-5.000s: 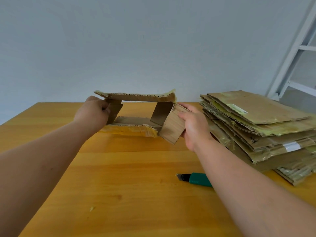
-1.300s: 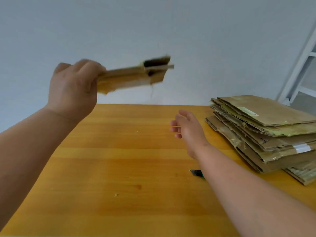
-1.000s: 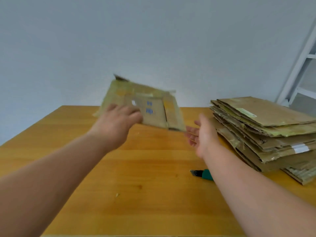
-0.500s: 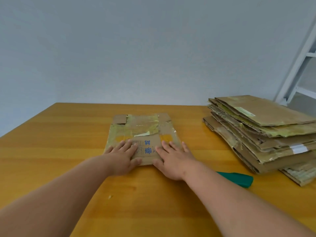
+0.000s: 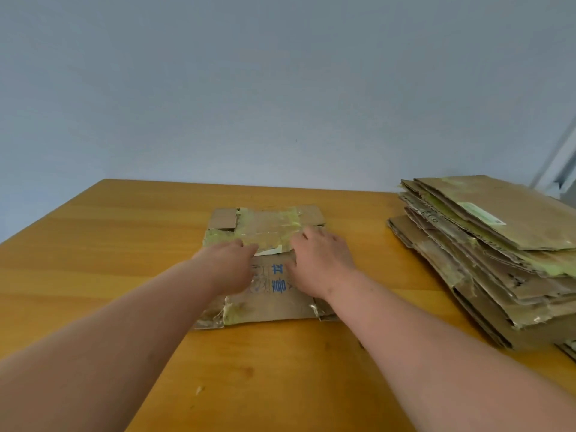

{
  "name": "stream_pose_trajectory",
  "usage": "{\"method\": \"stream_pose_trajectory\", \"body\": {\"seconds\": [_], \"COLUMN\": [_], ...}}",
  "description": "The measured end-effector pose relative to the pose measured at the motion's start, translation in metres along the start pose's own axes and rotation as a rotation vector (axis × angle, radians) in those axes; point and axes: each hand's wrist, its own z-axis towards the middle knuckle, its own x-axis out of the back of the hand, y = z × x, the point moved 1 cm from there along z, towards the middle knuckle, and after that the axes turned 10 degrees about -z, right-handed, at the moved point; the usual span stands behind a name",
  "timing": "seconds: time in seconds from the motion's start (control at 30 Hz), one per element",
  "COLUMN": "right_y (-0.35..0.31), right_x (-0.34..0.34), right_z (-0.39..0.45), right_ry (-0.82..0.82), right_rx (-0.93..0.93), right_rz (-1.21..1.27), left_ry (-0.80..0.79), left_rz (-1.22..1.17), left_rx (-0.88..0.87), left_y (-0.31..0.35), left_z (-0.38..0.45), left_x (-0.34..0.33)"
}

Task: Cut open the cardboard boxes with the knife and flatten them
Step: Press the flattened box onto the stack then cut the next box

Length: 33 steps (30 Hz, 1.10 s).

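A flattened cardboard box (image 5: 271,302) with yellowish tape and blue print lies flat in the middle of the wooden table (image 5: 103,260). My left hand (image 5: 229,265) and my right hand (image 5: 318,263) both press down on its middle, side by side, fingers stretched forward over the taped part. The knife is hidden, probably behind my right forearm.
A tall stack of flattened cardboard boxes (image 5: 486,251) fills the table's right side. A white frame (image 5: 561,160) stands behind it by the wall. A small scrap (image 5: 199,390) lies on the table near me.
My left hand swung the folded box down from the air onto the table. Both hands pressed on its near edge, then slid forward to its middle. The green knife has gone out of sight.
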Motion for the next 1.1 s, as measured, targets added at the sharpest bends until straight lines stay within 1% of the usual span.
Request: {"method": "stream_pose_trajectory", "body": {"seconds": [0.07, 0.13, 0.2, 0.23, 0.27, 0.33, 0.37, 0.43, 0.5, 0.6, 0.67, 0.7, 0.77, 0.8, 0.83, 0.87, 0.9, 0.97, 1.03, 1.1], "right_y": [0.001, 0.004, 0.006, 0.008, 0.01, 0.012, 0.014, 0.016, 0.016, 0.016, 0.021, 0.024, 0.029, 0.031, 0.032, 0.033, 0.033, 0.033, 0.033, 0.032], "right_x": [-0.008, -0.017, -0.026, -0.028, -0.028, -0.023, -0.022, -0.024, -0.028, -0.028, -0.025, -0.024, -0.023, -0.022, -0.021, -0.019, -0.017, -0.014, -0.013, -0.011], "right_z": [0.015, 0.027, 0.033, 0.037, 0.042, 0.053, 0.058, 0.064, 0.066, 0.064, 0.055, 0.049, 0.034, 0.027, 0.021, 0.016, 0.011, -0.001, -0.011, -0.021], "right_ry": [-0.076, -0.193, -0.301, -0.324, -0.316, -0.247, -0.216, -0.208, -0.217, -0.219, -0.164, -0.146, -0.175, -0.2, -0.217, -0.229, -0.237, -0.256, -0.296, -0.33], "right_rx": [0.028, 0.065, 0.086, 0.088, 0.09, 0.095, 0.083, 0.057, 0.05, 0.0, -0.104, -0.155, -0.204, -0.213, -0.221, -0.228, -0.23, -0.235, -0.253, -0.266], "right_rz": [0.02, -0.031, -0.058, -0.039, -0.022, -0.02, -0.013, 0.011, 0.024, 0.095, 0.151, 0.172, 0.177, 0.171, 0.168, 0.167, 0.164, 0.166, 0.19, 0.22], "left_ry": [0.034, 0.08, 0.074, 0.045, 0.012, -0.067, -0.101, -0.149, -0.171, -0.188, -0.155, -0.107, 0.033, 0.08, 0.082, 0.033, -0.054, -0.2, -0.236, -0.222], "left_rz": [0.066, 0.131, 0.109, 0.064, -0.007, -0.19, -0.239, -0.216, -0.144, -0.109, -0.064, -0.031, 0.011, 0.005, -0.016, -0.038, -0.044, 0.005, 0.025, 0.058], "left_rx": [0.023, 0.004, -0.03, -0.034, -0.021, 0.036, 0.051, 0.041, 0.014, 0.015, 0.039, 0.055, 0.068, 0.053, 0.017, -0.025, -0.061, -0.112, -0.138, -0.177], "left_y": [-0.001, -0.004, -0.008, -0.01, -0.012, -0.018, -0.021, -0.027, -0.03, -0.029, -0.027, -0.025, -0.018, -0.013, -0.01, -0.006, -0.004, 0.0, 0.003, 0.007], "left_z": [0.013, 0.024, 0.036, 0.043, 0.05, 0.06, 0.063, 0.069, 0.073, 0.071, 0.066, 0.062, 0.049, 0.042, 0.034, 0.026, 0.018, 0.0, -0.014, -0.024], "left_x": [0.004, 0.007, 0.007, 0.006, 0.005, -0.001, -0.004, -0.008, -0.008, -0.007, -0.007, -0.006, 0.002, 0.006, 0.008, 0.008, 0.007, 0.007, 0.008, 0.01]}}
